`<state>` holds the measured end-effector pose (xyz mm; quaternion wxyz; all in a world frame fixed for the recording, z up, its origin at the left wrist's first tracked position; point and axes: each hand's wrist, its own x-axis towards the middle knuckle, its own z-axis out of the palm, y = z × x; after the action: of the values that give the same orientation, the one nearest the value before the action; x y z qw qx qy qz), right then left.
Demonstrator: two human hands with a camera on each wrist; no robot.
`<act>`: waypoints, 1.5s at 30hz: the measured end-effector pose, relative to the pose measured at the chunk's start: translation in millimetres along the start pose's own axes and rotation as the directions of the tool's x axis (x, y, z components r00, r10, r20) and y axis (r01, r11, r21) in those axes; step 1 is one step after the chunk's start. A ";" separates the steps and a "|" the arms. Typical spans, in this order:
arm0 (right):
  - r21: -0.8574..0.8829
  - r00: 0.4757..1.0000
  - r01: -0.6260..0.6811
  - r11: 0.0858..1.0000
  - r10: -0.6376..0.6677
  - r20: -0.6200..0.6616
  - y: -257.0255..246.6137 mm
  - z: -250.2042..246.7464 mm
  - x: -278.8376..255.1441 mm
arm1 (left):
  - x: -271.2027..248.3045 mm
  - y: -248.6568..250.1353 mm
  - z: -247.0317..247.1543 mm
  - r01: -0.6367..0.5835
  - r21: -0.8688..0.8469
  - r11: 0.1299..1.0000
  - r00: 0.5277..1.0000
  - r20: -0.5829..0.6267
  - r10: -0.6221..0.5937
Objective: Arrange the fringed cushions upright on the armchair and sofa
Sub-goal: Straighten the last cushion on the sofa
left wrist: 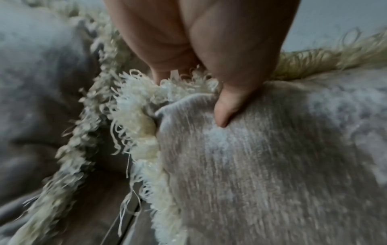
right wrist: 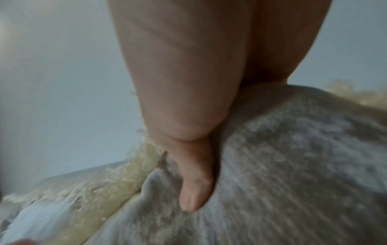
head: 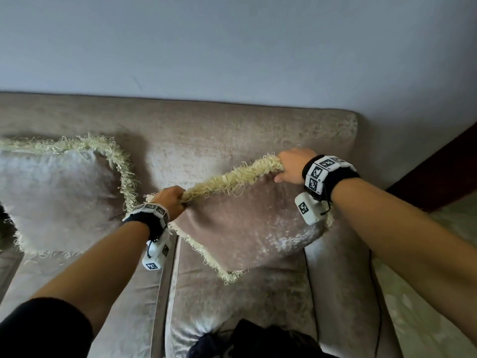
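A taupe velvet cushion with a cream fringe (head: 247,223) hangs tilted over the right seat of the sofa (head: 206,130), one corner pointing down. My left hand (head: 171,200) grips its top left corner, thumb pressed into the fabric (left wrist: 226,106). At the top right corner my right hand (head: 293,167) grips the fringed edge, its thumb (right wrist: 194,187) dug into the velvet. A second fringed cushion (head: 59,192) leans upright against the sofa back at the left.
The sofa's right arm (head: 343,267) runs beside the held cushion. A dark wooden piece (head: 438,166) stands at the right by the wall, with pale patterned floor (head: 426,293) below. A dark garment (head: 258,339) lies at the seat's front edge.
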<state>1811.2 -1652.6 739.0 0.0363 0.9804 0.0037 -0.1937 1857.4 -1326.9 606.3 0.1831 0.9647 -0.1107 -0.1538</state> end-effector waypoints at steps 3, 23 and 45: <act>0.004 0.998 -0.048 0.999 0.048 -0.030 16.5 -10.6 -10.6 | -3.2 29.9 -36.4 -0.072 0.107 0.992 0.993 -0.087 0.081; 0.319 0.978 -0.144 0.937 0.085 0.191 94.0 17.4 66.6 | 106.1 94.2 -76.2 0.050 0.251 0.967 0.992 -0.127 -0.018; 0.515 0.972 -0.174 0.840 0.231 -0.048 93.7 80.4 143.6 | 177.1 36.7 -22.8 0.082 0.464 0.882 0.996 -0.023 -0.081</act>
<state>1915.5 -1753.0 616.8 -0.2026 0.9591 -0.1491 -0.1297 2023.7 -1400.7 595.3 -0.0596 0.9844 -0.1034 -0.1290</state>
